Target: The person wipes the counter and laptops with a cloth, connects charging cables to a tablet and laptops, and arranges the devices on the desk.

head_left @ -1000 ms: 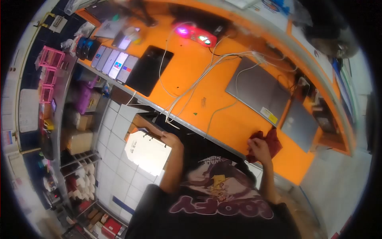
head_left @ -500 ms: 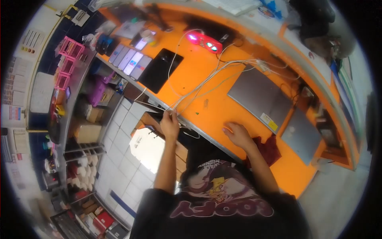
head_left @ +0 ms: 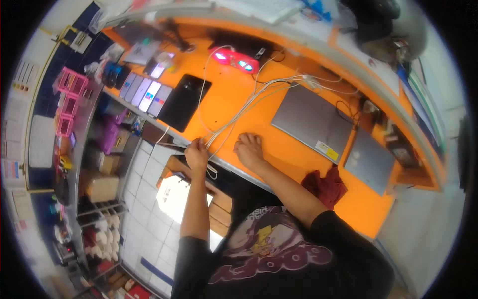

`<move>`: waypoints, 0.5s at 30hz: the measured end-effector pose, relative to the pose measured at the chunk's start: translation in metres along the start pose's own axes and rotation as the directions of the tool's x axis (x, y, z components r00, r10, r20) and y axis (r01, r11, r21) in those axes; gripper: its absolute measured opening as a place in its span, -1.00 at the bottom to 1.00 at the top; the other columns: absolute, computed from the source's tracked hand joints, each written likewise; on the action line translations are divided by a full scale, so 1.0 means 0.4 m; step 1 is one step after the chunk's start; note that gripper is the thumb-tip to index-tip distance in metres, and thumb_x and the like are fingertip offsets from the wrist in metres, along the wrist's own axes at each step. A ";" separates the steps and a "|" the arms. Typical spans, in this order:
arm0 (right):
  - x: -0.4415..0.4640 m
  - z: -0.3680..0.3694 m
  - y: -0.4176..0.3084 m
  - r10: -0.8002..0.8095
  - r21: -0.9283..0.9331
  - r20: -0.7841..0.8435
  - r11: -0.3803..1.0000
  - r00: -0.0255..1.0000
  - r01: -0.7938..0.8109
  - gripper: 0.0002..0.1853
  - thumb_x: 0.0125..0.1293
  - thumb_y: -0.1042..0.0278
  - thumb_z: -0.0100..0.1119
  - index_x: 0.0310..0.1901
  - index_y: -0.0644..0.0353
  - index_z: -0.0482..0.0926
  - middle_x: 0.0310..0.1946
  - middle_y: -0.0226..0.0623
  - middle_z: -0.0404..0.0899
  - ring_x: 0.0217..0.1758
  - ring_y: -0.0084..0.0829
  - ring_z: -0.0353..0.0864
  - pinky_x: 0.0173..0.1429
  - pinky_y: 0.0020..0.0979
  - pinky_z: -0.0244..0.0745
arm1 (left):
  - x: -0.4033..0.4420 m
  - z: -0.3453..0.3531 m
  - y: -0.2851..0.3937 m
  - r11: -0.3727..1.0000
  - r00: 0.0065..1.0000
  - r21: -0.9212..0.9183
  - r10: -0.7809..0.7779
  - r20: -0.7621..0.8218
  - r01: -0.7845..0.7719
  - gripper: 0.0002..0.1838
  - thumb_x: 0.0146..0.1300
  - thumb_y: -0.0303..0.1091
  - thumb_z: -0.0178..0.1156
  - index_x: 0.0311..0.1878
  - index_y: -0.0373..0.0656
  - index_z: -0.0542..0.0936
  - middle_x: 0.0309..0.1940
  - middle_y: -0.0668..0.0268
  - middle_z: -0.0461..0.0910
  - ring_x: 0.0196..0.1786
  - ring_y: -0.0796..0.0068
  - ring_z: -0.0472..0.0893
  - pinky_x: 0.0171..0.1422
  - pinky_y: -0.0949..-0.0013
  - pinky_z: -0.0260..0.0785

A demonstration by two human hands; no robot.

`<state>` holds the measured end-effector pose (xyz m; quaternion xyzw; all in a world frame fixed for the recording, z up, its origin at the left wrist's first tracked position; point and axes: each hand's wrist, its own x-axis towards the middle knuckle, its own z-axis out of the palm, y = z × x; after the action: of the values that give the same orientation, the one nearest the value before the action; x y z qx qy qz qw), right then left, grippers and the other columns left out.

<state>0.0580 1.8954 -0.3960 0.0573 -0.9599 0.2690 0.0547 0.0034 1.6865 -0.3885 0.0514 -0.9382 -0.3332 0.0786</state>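
My left hand (head_left: 197, 153) is closed on a bundle of white cables (head_left: 226, 125) at the front edge of the orange desk (head_left: 294, 164). Loose cable ends hang below it. To its right, my right hand (head_left: 249, 151) rests on the desk top with its fingers curled; whether anything is under them is hidden. A black tablet (head_left: 184, 102) lies beyond my left hand, with one cable across it. Further right is a crumpled dark red cloth (head_left: 326, 188), near a closed grey laptop (head_left: 313, 122).
A row of phones (head_left: 144, 93) lies left of the tablet. A lit red device (head_left: 235, 60) sits at the back. Another grey laptop (head_left: 369, 162) is at the right. An open drawer (head_left: 219, 199) is below the desk; pink baskets (head_left: 69, 102) stand far left.
My left hand has moved from the drawer area up to the cables and closed on them. My right hand has let go of the red cloth and moved left across the desk.
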 end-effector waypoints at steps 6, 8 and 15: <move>-0.151 -0.068 0.036 0.083 0.138 0.377 0.980 0.922 -0.144 -0.90 0.30 0.32 0.20 -0.27 0.13 0.62 -0.26 -0.13 0.65 -0.12 -0.11 0.64 0.04 -0.07 0.47 | -0.153 -0.053 0.067 0.977 0.897 0.123 0.210 -0.389 -0.176 -0.64 0.26 -0.33 0.26 0.10 -0.24 0.57 -0.04 -0.06 0.57 -0.03 -0.12 0.54 0.10 -0.10 0.37; -0.261 -0.138 0.033 0.020 0.373 0.264 0.920 0.964 -0.121 -0.84 0.34 0.29 0.24 -0.24 0.21 0.58 -0.42 -0.17 0.65 -0.36 -0.14 0.66 -0.26 -0.19 0.50 | -0.284 -0.056 0.054 0.984 0.957 -0.125 0.086 -0.276 -0.125 -0.72 0.27 -0.38 0.25 0.01 -0.26 0.59 -0.12 -0.01 0.60 -0.10 -0.02 0.58 0.01 0.00 0.42; -0.397 -0.227 -0.031 0.073 0.620 0.784 -0.115 0.616 -0.776 -0.89 0.46 0.32 0.15 -0.09 0.10 0.57 -0.27 -0.43 0.61 -0.28 -0.53 0.57 -0.12 -0.39 0.50 | -0.561 -0.158 0.252 0.704 0.903 -0.667 0.086 0.420 0.243 -0.64 0.36 -0.27 0.29 0.15 -0.21 0.62 -0.17 0.14 0.64 -0.19 0.25 0.69 -0.08 0.29 0.54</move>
<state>0.2233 1.9453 -0.3341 -0.1913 -0.4421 0.8018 -0.3537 0.2308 1.7586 -0.3017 -0.0148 -0.7294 -0.6721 -0.1264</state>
